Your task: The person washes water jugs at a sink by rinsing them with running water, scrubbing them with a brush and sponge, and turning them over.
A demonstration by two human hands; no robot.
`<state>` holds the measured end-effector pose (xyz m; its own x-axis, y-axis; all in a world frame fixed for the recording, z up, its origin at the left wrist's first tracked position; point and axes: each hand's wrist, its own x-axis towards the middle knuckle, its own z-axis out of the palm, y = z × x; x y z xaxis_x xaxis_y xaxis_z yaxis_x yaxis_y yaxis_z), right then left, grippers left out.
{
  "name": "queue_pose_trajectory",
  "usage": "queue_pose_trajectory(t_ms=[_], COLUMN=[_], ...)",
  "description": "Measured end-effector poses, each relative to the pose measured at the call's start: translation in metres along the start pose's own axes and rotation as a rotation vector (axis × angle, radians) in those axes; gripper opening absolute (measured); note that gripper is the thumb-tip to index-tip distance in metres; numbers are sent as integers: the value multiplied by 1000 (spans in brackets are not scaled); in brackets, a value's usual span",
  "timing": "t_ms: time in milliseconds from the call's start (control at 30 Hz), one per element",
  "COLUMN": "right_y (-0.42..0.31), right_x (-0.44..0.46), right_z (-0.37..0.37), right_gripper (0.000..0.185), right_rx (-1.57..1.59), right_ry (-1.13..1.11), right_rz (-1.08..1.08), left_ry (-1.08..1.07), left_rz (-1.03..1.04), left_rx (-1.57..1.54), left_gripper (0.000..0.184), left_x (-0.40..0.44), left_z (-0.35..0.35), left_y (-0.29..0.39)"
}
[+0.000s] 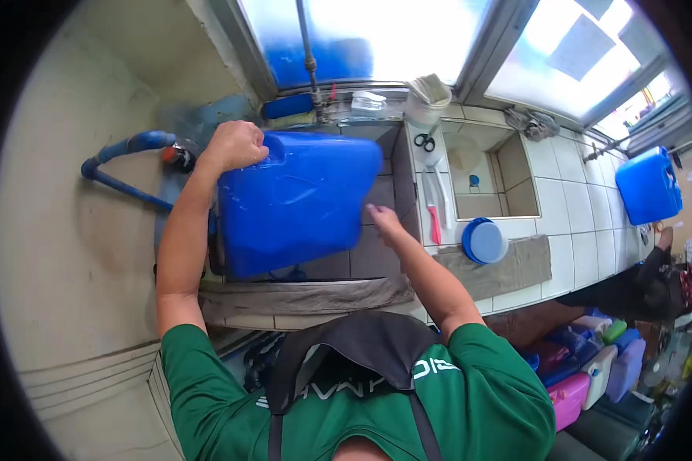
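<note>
A large blue plastic jerrycan (296,203), wet on its surface, lies tilted over a grey-tiled sink basin (373,253). My left hand (237,146) is closed on its upper left corner, with the fingers wrapped over the edge. Close to the can's lower right side is my right hand (386,223). Its fingers are blurred and partly turned from view, so I cannot tell whether they touch the can or hold anything.
Along the left wall runs a blue pipe (131,144). A grey cloth (307,301) covers the basin's front edge. To the right are a pink-handled brush (434,223), a blue-rimmed tub (484,241), a smaller basin (519,180) and another blue jerrycan (647,187). A person's hand (665,238) shows at far right.
</note>
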<state>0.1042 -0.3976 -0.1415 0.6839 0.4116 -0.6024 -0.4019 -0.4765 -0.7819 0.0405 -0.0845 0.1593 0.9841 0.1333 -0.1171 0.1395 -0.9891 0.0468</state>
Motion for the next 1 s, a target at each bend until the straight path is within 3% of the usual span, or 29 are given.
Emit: queue_pose_trajectory(t_ms=[100, 167, 300, 367, 400, 467, 500, 533, 600, 700, 833, 933, 1000], right_y=[-34, -52, -67, -66, -74, -81, -86, -90, -96, -127, -148, -146, -151], right_x=[-42, -71, -132, -138, -142, -133, -130, -126, -117, -118, -100, -74, -67], right_z=[15, 22, 30, 36, 38, 38, 35, 32, 25, 5, 2, 4, 4], right_gripper=[65, 83, 102, 117, 119, 120, 114, 114, 101, 97, 85, 81, 81], right_rx=[-122, -215, -66, 151, 228, 167, 15, -10, -176, -241, -343, -333, -335], right_ry=[-399, -678, -731, -622, -472, -329, -217, -245, -42, -139, -158, -140, -160], right_rz=[76, 102, -22, -174, -200, -268, -274, -281, -371, -265, -107, -253, -227], left_ry=[-112, -364, -538, -676, -673, -489, -522, -523, -508, -358, -368, -239, -228], left_rz=[-92, -257, -362, -491, -506, -548, -536, -519, -435, -502, -455, -480, -526], left_rx=[71, 82, -175, -528, -535, -845, -795, -870, -1054, -1233, -1440, -1472, -1429], left_gripper=[28, 33, 30, 29, 29, 32, 33, 33, 36, 37, 30, 33, 38], left_x=[21, 38, 36, 25, 18, 2, 8, 7, -7, -21, -33, -43, -44], left_z=[0, 11, 30, 39, 46, 71, 96, 109, 116, 129, 137, 141, 141], left_y=[-2, -22, -56, -64, -64, -68, -87, -98, -103, -100, -113, -114, -116])
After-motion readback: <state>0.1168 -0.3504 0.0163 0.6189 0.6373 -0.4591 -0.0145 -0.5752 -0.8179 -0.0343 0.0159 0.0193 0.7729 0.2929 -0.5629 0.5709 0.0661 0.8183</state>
